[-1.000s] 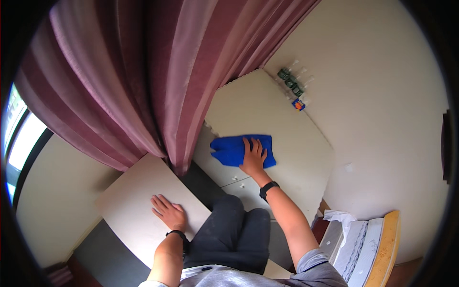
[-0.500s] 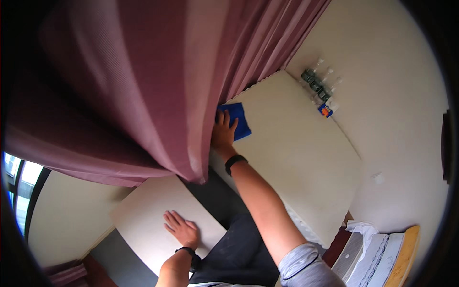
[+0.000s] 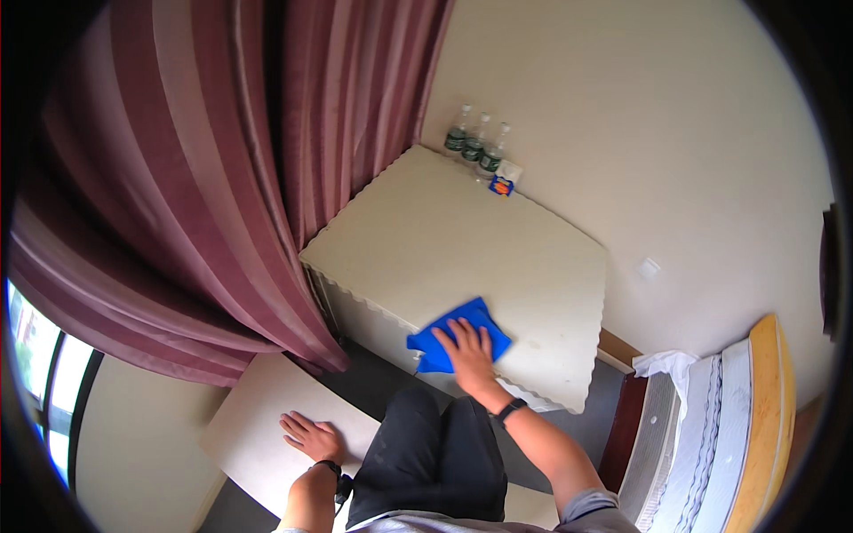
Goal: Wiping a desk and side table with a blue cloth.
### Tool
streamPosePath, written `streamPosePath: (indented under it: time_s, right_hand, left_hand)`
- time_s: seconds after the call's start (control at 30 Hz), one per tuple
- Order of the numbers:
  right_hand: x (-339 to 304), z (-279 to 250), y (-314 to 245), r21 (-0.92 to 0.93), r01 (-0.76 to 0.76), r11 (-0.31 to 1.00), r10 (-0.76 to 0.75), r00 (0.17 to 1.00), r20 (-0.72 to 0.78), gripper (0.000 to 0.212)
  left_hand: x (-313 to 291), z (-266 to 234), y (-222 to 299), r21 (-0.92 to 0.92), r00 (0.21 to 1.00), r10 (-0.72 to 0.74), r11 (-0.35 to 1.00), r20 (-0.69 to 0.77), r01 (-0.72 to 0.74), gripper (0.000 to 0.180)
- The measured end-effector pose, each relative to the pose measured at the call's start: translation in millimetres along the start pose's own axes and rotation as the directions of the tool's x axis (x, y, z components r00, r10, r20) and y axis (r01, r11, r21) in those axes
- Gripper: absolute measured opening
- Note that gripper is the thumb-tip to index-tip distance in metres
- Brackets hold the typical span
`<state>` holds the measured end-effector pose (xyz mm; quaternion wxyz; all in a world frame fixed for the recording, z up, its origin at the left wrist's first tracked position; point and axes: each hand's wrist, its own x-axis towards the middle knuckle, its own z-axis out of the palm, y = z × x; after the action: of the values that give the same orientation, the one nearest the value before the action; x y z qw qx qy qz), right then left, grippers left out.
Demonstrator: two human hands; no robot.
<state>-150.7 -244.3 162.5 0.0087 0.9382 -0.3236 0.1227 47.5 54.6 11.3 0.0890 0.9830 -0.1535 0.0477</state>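
Note:
A blue cloth (image 3: 462,336) lies bunched over the near edge of a cream table (image 3: 400,218) with a scalloped border. My right hand (image 3: 467,354) presses on it from above, fingers stretched out and apart. The cloth's left corner hangs past the tabletop edge. Lower left, my left hand (image 3: 313,437) rests flat on a pale board-like surface (image 3: 258,417), its fingers spread and nothing under them that I can see. Both wrists wear dark bands.
Three clear bottles (image 3: 473,147) and a small blue-and-orange packet (image 3: 502,185) stand at the table's far edge by the wall. Striped mauve curtains (image 3: 204,160) hang at the left. A stack of mattresses (image 3: 711,426) leans at the right.
My right hand and the blue cloth have come from the table's far left, by the curtain, to its near edge. The curtain no longer covers that side. My left hand stays on the board.

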Motion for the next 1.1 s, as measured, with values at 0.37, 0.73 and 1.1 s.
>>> streamPosePath:
  time_s: [0.37,0.73,1.1]
  right_hand:
    - [-249,-63,145,0.022,-0.553,0.833,0.552,0.832,0.054,0.097]
    - [-158,-44,115,0.186,-0.22,0.958,0.216,0.975,0.046,0.087]
    - [-27,42,7,0.155,-0.421,0.894,0.435,0.897,-0.071,0.079]
  left_hand:
    - [34,0,-20,-0.017,0.812,0.035,0.999,0.582,-0.031,0.097]
    - [-33,-107,84,-0.702,0.209,0.966,0.256,0.154,-0.665,0.037]
    - [-24,-152,220,-0.496,0.129,0.973,0.017,-0.194,-0.868,0.075]
